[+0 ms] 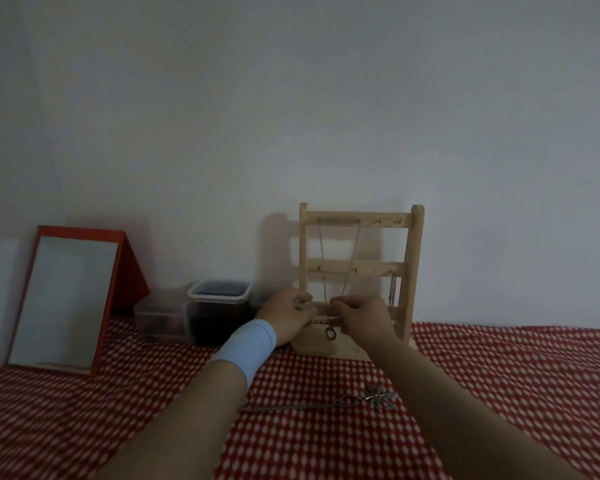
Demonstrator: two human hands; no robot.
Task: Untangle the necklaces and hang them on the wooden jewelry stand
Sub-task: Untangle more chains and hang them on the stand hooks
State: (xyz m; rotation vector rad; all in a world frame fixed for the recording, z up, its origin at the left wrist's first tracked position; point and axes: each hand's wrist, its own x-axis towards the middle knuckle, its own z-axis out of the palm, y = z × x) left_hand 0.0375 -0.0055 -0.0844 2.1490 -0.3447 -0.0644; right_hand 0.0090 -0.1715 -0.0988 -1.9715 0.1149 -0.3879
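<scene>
How it handles: The ring necklace (330,333) looks very light and floppy. Its chain is thin, so a hard pull could snap it or knot it again. It will slip through loose fingers.
Where to hold: Pinch the chain itself with the fingertips, one spot for each hand, and keep the ring charm hanging free. Lift it gently onto a hook.
How it looks: A fine, dull chain with a small dark ring at the bottom. Two thin lines of chain run down from the top bar of the wooden jewelry stand (414,271) to the hands.
Where it is: In front of the stand, at the far middle of the table (499,393). The ring dangles just above the stand's base.
Left hand (288,313): Fingers curled in; it seems to pinch the chain on the left side.
Right hand (361,315): Fingers curled in tight, pinching the chain on the right side, close to the left hand.
Other necklaces: A silver necklace (380,398) with a spiky charm lies flat on the near table, not yet hung. A short chain (392,292) hangs from the right end of the middle bar.
Left side: A red mirror (63,299) and plastic boxes (219,292) stand by the wall.
</scene>
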